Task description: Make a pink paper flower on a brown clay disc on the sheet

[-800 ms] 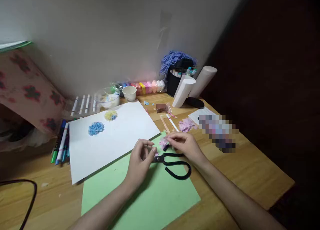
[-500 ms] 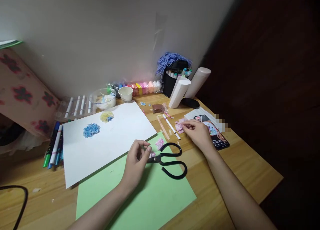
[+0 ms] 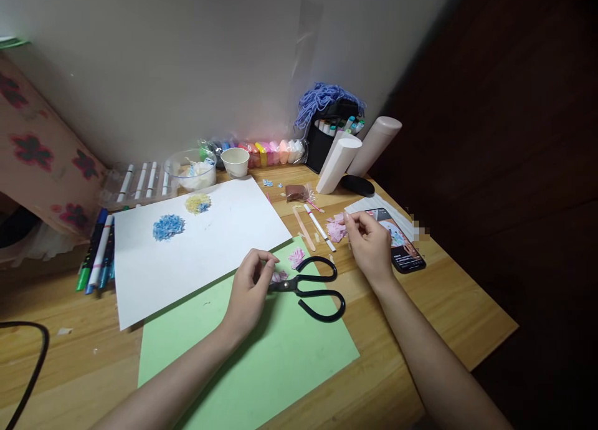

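Observation:
My left hand [image 3: 251,288] hovers over the green paper [image 3: 266,361], thumb and fingers brought together; anything in them is too small to see. Beneath and beside its fingertips are a pink paper scrap [image 3: 280,277] and the black-handled scissors [image 3: 286,285], whose blades my hand hides. A crumpled pink piece [image 3: 296,257] lies just above the scissors. My right hand [image 3: 370,246] is pinched closed beside a small heap of pink paper scraps [image 3: 336,229], in front of the phone [image 3: 406,255]. What its fingertips hold, if anything, I cannot make out.
White paper [image 3: 210,262] bears a blue paper cluster [image 3: 169,227] and a yellow-blue one [image 3: 198,203]. A wooden stick [image 3: 304,229] and a white pen [image 3: 319,227] lie near the pink scraps. Behind stand a paper cup [image 3: 235,162], a clear bowl [image 3: 191,171] and white bottles [image 3: 339,165].
My right hand has drawn slightly back from the pink heap, its fingers lifting off the scraps. My left hand keeps its place by the scissors. The view has shifted a little.

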`<state>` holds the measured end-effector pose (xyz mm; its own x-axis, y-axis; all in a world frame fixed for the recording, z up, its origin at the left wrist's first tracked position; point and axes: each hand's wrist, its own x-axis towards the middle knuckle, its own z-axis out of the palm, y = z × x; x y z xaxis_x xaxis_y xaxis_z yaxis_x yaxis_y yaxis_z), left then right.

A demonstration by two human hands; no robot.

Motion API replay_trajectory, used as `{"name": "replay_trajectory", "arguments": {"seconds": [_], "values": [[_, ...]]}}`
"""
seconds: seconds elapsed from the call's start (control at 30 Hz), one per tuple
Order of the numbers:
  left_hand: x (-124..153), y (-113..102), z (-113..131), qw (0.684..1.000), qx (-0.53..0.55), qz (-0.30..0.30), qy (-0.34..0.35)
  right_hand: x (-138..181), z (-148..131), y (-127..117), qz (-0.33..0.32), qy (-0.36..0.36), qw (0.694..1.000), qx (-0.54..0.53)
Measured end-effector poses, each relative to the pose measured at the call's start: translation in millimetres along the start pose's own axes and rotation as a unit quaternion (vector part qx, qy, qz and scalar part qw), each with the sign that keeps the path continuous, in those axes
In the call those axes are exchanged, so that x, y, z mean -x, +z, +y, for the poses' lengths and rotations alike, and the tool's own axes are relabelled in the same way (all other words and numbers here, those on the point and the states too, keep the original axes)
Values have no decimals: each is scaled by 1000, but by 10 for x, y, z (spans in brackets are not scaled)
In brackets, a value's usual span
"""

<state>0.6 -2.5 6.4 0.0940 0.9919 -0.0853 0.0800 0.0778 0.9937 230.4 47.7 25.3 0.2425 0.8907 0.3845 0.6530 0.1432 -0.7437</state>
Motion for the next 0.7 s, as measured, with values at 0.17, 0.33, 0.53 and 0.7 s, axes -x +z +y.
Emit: {"name": "replay_trajectory", "arguments": {"seconds": [0.17, 0.33, 0.53, 0.7], "values": [[7, -6, 7, 1000, -2, -2, 0, -127, 233, -62, -35, 5, 994, 107], [2, -6, -3, 1000, 11, -6, 0, -186, 453, -10, -127, 9, 982, 137], [-6, -14, -4, 1000, -7, -4, -2, -198, 414, 20, -62, 27, 995, 79], [-18, -9, 12, 1000, -18, -5, 5, -246, 413, -44, 6, 42, 999, -6]]}}
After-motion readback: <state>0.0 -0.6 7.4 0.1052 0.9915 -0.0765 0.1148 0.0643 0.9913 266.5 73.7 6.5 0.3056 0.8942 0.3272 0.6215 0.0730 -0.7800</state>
